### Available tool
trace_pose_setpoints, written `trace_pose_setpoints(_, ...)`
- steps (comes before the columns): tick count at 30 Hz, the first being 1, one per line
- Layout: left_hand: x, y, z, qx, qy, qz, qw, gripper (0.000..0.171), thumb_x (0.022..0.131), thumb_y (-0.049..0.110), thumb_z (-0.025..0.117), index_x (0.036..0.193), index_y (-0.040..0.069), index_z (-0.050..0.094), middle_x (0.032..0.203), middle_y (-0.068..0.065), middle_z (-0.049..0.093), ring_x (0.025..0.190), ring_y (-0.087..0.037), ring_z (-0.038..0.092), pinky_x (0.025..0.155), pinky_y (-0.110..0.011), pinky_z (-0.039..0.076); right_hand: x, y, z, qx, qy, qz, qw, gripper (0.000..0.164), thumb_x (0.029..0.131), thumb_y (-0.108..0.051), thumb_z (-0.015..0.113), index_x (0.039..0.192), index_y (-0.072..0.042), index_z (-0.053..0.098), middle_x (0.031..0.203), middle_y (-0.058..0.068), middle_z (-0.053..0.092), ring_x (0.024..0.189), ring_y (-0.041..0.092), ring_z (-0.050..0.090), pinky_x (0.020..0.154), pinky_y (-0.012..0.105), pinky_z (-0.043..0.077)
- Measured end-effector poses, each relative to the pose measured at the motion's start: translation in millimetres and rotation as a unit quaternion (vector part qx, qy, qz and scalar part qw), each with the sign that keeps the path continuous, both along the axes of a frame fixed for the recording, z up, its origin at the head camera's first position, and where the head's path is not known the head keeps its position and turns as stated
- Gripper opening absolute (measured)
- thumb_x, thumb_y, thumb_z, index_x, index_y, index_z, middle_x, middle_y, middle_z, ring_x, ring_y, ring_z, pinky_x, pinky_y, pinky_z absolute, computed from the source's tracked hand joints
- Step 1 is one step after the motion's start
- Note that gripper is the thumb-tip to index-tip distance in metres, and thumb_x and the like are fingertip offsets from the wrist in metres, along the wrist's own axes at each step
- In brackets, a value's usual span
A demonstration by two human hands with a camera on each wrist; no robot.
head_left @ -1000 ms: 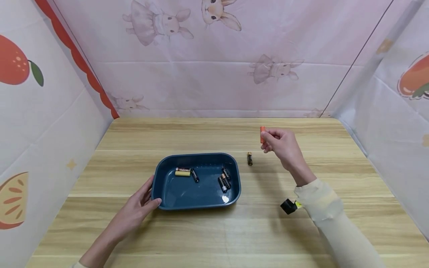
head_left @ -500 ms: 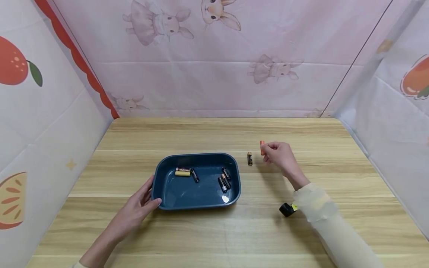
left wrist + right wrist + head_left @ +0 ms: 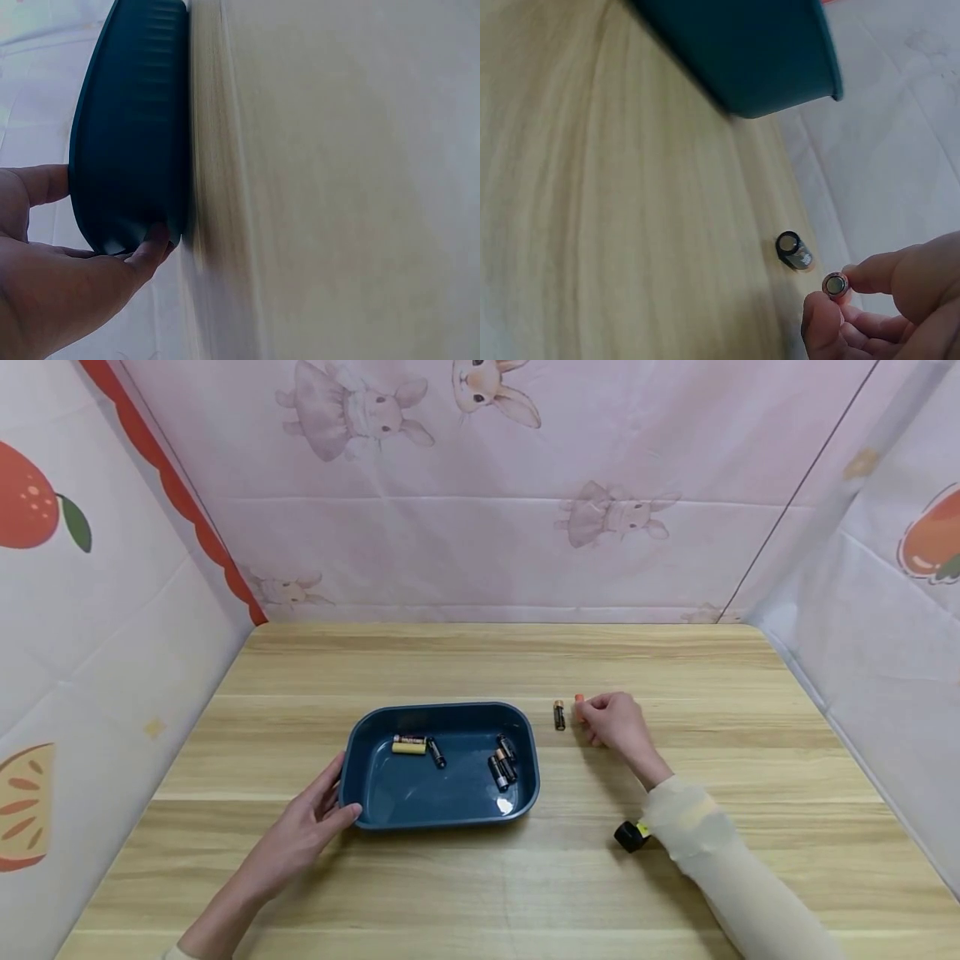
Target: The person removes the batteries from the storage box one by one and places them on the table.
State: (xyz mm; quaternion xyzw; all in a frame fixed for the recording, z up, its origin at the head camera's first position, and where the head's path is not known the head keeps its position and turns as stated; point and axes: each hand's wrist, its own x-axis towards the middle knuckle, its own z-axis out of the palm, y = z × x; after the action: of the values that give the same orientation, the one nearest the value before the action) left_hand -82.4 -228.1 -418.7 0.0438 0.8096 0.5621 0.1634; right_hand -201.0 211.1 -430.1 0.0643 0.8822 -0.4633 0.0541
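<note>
A dark blue plastic basin (image 3: 442, 810) sits on the table with several batteries in it. My left hand (image 3: 303, 822) holds its left end, thumb on the near corner and fingers along the left wall; the left wrist view shows the thumb (image 3: 154, 244) against the blue side. To the right of the basin, my right hand (image 3: 618, 727) pinches an orange battery (image 3: 579, 700) between thumb and fingertips, low over the tabletop. The right wrist view has the end of this battery (image 3: 836, 285) facing the camera. Just left of it, a black battery with a copper-coloured end (image 3: 558, 716) is on the table.
Inside the basin, a yellow battery (image 3: 408, 748) and others lie at the left, and black ones (image 3: 498, 772) at the right. A black device with a yellow-green part (image 3: 630, 837) shows beneath the right wrist. Printed cloth walls (image 3: 480, 552) surround the wooden table (image 3: 480, 893).
My right hand has come down and slightly nearer with the orange battery, toward the tabletop beside the black battery. My left hand and the basin have stayed in place.
</note>
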Motion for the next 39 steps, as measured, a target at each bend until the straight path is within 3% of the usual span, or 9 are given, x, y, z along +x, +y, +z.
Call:
trace_pose_setpoints(3,-1.3,0.4,1.6,0.003,-0.001,0.001,1.0000,0.082,0.107,0.021,0.059,0.166,0.004,0.003,0.171,-0.021,0.006,0.154,-0.041,0.017,0.117,-0.039,0.027,-3.7,-2.3,0.9,0.025,0.005,0.006,1.000,0.030,0.104,-0.021,0.062,0.094,0.003,0.077,0.065,0.009,0.067,0.053,0.013,0.059,0.046,0.021,0.049)
trace_pose_setpoints(10,-3.6,0.5,4.8,0.015,0.003,-0.001,0.9999,0.083,0.107,0.022,0.059,0.166,0.004,0.003,0.171,-0.021,0.006,0.155,-0.041,0.016,0.113,-0.023,0.031,-10.4,-6.6,5.8,0.059,-0.005,0.004,0.998,0.028,0.103,-0.023,0.063,0.091,-0.002,0.077,0.065,0.008,0.069,0.051,0.012,0.056,0.045,0.020,0.040)
trace_pose_setpoints(19,-4.4,-0.5,9.4,0.001,-0.007,0.006,1.0000,0.084,0.107,0.025,0.059,0.166,0.004,0.002,0.171,-0.021,0.004,0.154,-0.042,0.016,0.117,-0.043,0.027,-13.1,-14.1,7.3,0.084,-0.014,0.005,0.996,0.028,0.103,-0.025,0.063,0.087,-0.005,0.076,0.061,0.006,0.066,0.049,0.011,0.052,0.045,0.021,0.039)
trace_pose_setpoints(26,-3.4,-0.1,10.1,-0.001,-0.018,0.014,0.9997,0.084,0.106,0.023,0.061,0.166,0.005,0.003,0.171,-0.021,0.004,0.154,-0.042,0.017,0.117,-0.043,0.029,-13.5,-16.9,7.3,0.087,-0.019,0.004,0.996,0.034,0.103,-0.024,0.062,0.078,-0.006,0.075,0.057,0.005,0.062,0.046,0.011,0.048,0.043,0.021,0.036)
trace_pose_setpoints(39,4.3,1.9,1.7,0.013,-0.036,0.024,0.9990,0.080,0.106,0.016,0.061,0.166,0.005,0.009,0.170,-0.024,0.009,0.152,-0.042,0.023,0.115,-0.040,0.038,0.6,-13.6,-0.4,0.093,-0.024,-0.003,0.995,0.049,0.106,-0.032,0.058,0.066,-0.006,0.070,0.052,0.003,0.058,0.045,0.011,0.045,0.043,0.021,0.032)
